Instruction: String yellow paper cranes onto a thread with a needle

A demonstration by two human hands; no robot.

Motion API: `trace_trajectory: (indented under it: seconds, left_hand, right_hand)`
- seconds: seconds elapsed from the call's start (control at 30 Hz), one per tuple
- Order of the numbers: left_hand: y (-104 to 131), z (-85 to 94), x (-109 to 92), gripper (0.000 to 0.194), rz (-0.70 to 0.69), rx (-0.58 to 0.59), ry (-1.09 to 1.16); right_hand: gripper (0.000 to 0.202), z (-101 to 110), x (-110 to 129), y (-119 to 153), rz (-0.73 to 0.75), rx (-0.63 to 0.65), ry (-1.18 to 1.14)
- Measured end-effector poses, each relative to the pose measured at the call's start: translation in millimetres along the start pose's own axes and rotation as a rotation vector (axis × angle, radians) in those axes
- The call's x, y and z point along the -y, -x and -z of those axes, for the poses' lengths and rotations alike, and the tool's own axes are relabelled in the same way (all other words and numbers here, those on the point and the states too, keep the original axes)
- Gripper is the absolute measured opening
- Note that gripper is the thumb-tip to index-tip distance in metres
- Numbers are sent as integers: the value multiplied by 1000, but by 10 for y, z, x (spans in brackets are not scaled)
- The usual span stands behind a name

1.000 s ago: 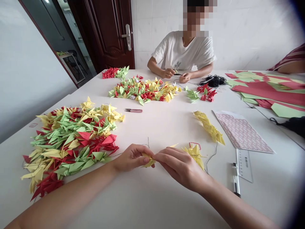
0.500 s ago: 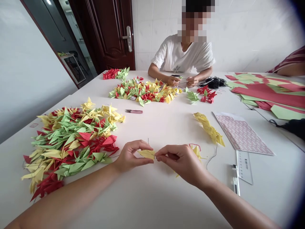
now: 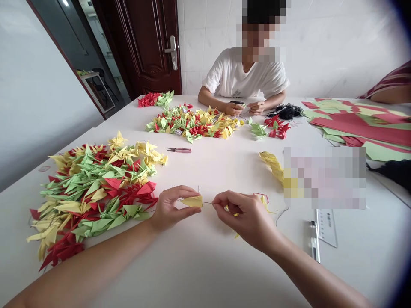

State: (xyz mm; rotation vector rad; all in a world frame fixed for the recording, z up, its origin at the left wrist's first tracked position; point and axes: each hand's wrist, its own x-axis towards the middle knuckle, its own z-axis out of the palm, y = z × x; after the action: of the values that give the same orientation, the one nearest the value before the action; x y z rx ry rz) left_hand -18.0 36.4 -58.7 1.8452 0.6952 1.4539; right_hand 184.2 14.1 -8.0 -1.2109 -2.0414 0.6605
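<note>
With the pink-handled thread snips (image 3: pixel 179 150) on the pale worktop (image 3: pixel 180 265) taken as landmark, both hands are held on the near side, slightly to the right. A yellow folded-paper piece (image 3: pixel 193 201) is pinched lengthwise between the thumb and fingers of the left hand (image 3: pixel 170 208), parted only by its thickness. The fingertips of the right hand (image 3: pixel 248 214) are closed on a thin dark thread (image 3: pixel 207 202). Half a second ago these fingertips were just beside the paper; now a gap has been opened, and a stretch of thread is shown across it. The paper is gripped much as before, so it is judged that the thread is being drawn away from the piece while the piece is steadied; whether it passes right through cannot be told.

Right of the snips and nearer, a yellow folded-paper cluster (image 3: pixel 265 203) is partly hidden by the right hand, with a clear plastic ruler (image 3: pixel 327 229) and a capped pen (image 3: pixel 314 241) beyond it to the right. To their left, a large heap of red, green and yellow folded paper (image 3: pixel 96 192) is spread. Behind the snips, a second mixed-colour paper heap (image 3: pixel 192 122) is seen, and farther still, fine work is held by a co-worker in a white shirt (image 3: pixel 244 79).
</note>
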Motion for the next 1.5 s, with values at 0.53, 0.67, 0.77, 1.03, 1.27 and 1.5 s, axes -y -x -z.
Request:
trace_trajectory:
  seconds: [0.53, 0.67, 0.77, 1.03, 1.27, 1.5]
  left_hand:
    - [18, -28, 23, 40, -167, 66, -40]
    - [31, -31, 29, 42, -173, 87, -32]
    - [29, -36, 31, 44, -163, 103, -32]
    - [33, -24, 39, 41, -64, 126, -5]
    - [45, -21, 47, 39, 41, 87, 127]
    - [24, -32, 39, 38, 74, 74, 188]
  right_hand:
    - [12, -22, 30, 14, -82, 50, -30]
    - [12, -30, 23, 16, -49, 50, -8]
    - [12, -43, 23, 26, -12, 44, -2]
    - [17, -69, -31, 55, 233, -14, 109]
    - [19, -77, -29, 66, 332, -135, 174]
    - [17, -56, -21, 75, 323, -131, 165]
